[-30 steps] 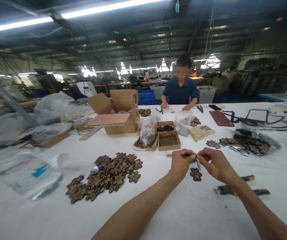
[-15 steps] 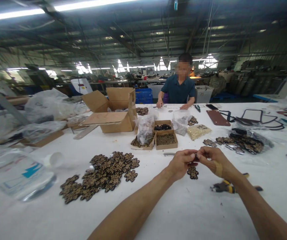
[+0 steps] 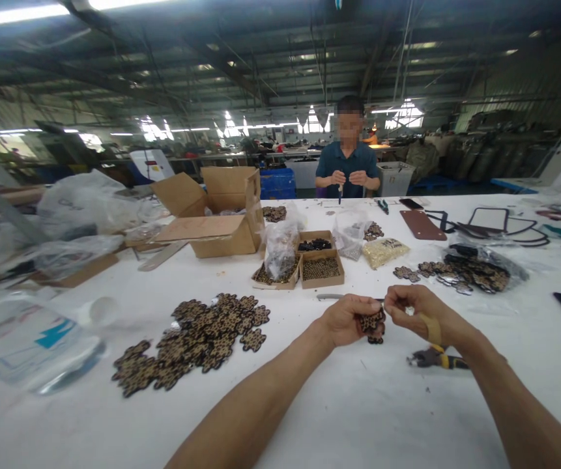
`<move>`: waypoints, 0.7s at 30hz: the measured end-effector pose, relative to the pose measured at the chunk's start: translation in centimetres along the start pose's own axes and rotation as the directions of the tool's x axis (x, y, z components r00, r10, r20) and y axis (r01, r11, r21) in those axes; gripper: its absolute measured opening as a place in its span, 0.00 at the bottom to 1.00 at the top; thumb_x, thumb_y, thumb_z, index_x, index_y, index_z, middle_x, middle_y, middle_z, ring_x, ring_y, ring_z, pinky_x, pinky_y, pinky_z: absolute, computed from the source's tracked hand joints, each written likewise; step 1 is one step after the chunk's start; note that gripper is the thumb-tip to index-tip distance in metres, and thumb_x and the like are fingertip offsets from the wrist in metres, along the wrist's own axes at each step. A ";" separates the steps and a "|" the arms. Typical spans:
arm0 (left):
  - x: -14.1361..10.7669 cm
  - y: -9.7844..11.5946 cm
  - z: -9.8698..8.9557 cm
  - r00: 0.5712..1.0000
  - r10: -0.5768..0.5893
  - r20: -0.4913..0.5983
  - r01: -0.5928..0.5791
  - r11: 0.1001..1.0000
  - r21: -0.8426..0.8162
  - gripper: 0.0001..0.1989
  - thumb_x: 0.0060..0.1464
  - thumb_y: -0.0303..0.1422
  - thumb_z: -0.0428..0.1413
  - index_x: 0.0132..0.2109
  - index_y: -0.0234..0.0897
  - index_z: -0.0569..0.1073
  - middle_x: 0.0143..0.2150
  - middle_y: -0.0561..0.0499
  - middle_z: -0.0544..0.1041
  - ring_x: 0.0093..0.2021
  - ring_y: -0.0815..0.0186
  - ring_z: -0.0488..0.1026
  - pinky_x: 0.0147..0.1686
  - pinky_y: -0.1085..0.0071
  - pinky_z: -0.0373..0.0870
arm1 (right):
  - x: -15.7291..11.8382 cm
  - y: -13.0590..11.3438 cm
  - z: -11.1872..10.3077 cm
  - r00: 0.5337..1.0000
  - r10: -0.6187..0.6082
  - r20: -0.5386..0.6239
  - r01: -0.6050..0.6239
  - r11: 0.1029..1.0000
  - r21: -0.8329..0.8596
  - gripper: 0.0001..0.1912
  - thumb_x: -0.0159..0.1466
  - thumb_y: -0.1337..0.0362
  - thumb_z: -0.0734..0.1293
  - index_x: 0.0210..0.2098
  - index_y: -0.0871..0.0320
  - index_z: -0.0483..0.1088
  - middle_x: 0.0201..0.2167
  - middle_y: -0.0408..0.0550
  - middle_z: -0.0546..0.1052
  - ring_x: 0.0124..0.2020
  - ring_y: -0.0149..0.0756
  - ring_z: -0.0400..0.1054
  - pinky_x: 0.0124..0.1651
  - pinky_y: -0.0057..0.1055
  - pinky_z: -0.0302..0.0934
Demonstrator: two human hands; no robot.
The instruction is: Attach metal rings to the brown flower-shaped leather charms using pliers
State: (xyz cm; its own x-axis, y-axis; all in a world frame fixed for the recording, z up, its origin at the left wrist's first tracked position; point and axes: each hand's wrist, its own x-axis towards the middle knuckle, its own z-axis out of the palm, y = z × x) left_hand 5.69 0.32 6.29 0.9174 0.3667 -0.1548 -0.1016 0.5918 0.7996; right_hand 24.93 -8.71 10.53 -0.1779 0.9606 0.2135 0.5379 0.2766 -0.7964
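My left hand (image 3: 347, 319) is closed on a leopard-print flower-shaped patch (image 3: 372, 320), held a little above the white table. Close beside it, my right hand (image 3: 414, 309) has thumb and forefinger pinched together at the patch's upper edge; whatever lies in that pinch is too small to make out. Another leopard-print patch (image 3: 376, 339) shows partly below the held one. Under my right wrist lie pliers (image 3: 434, 359) with yellow and black handles. A big pile of such patches (image 3: 202, 332) spreads over the table to the left.
Small cardboard trays of metal bits (image 3: 322, 268) and black parts (image 3: 315, 245) stand ahead, near an open carton (image 3: 224, 234). A bag of yellowish pieces (image 3: 384, 253) and more patches (image 3: 480, 270) lie to the right. Across the table sits a co-worker (image 3: 347, 159).
The patch in my left hand has turned so its printed face shows. My right fingers have drawn slightly apart from the left. The co-worker's hands have risen from the table, holding a slim tool.
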 end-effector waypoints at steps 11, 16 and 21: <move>0.0 0.0 0.5 0.998 0.042 -0.056 -0.045 0.997 -0.067 0.12 0.49 0.34 0.65 0.37 0.31 0.75 0.31 0.45 0.76 0.30 0.62 0.75 0.35 0.64 0.69 | 1.0 2.0 1.6 0.995 0.040 -0.094 -0.009 0.953 0.303 0.11 0.63 0.56 0.68 0.30 0.57 0.71 0.24 0.43 0.72 0.26 0.34 0.64 0.30 0.30 0.58; 0.4 0.1 0.6 0.991 0.062 -0.122 -0.062 0.998 0.002 0.14 0.47 0.36 0.66 0.36 0.33 0.74 0.32 0.46 0.76 0.30 0.62 0.76 0.35 0.63 0.71 | 1.3 2.5 1.7 0.988 0.083 -0.128 -0.032 0.933 0.359 0.13 0.62 0.53 0.69 0.30 0.57 0.71 0.22 0.42 0.70 0.24 0.32 0.61 0.28 0.29 0.56; 1.2 -0.9 0.1 0.851 0.278 -0.446 -0.062 0.896 0.440 0.12 0.48 0.37 0.65 0.31 0.32 0.75 0.26 0.48 0.74 0.24 0.67 0.70 0.30 0.68 0.67 | 0.9 2.7 0.3 0.985 0.091 -0.146 -0.038 0.944 0.328 0.12 0.61 0.55 0.69 0.30 0.57 0.71 0.21 0.40 0.67 0.23 0.31 0.58 0.27 0.29 0.53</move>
State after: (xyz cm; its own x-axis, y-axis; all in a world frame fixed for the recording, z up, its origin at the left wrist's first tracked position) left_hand 6.89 0.13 5.45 0.5805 0.7967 -0.1683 0.0215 0.1916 0.9812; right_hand 25.93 -7.11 8.41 -0.0058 0.9753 0.2209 0.2439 0.2156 -0.9455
